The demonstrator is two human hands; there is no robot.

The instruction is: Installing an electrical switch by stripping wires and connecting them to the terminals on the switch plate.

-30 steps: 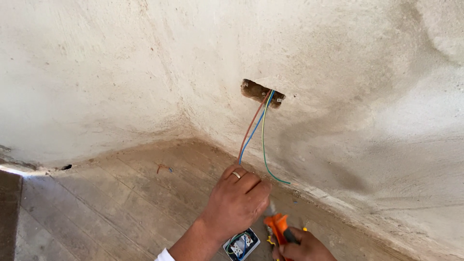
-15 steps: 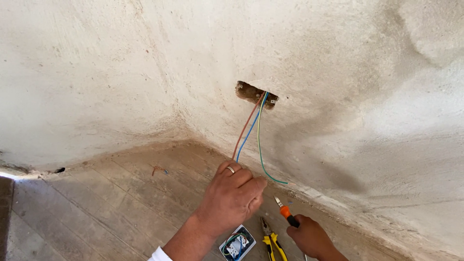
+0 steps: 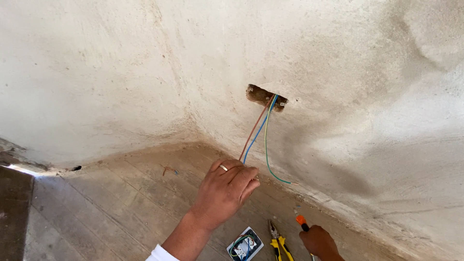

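My left hand (image 3: 223,192), with a ring on one finger, is closed around the brown and blue wires (image 3: 252,137) that hang from a rough hole in the wall (image 3: 265,96). A green-yellow wire (image 3: 267,154) curves loose beside them, its bare tip pointing right. My right hand (image 3: 319,241) at the bottom edge grips a screwdriver with an orange handle (image 3: 301,221), tip pointing up toward the wall. A white socket module (image 3: 245,244) and yellow-handled pliers (image 3: 279,241) lie on the floor between my hands.
The rough plastered wall (image 3: 362,72) meets another wall at a corner on the left. A dusty plank floor (image 3: 96,208) runs below, with small wire scraps (image 3: 169,169) near the skirting and a dark gap (image 3: 76,168) at the left.
My right hand has dropped lower and to the right with the screwdriver, away from the pliers. My left hand keeps its hold on the wires and has shifted slightly upward.
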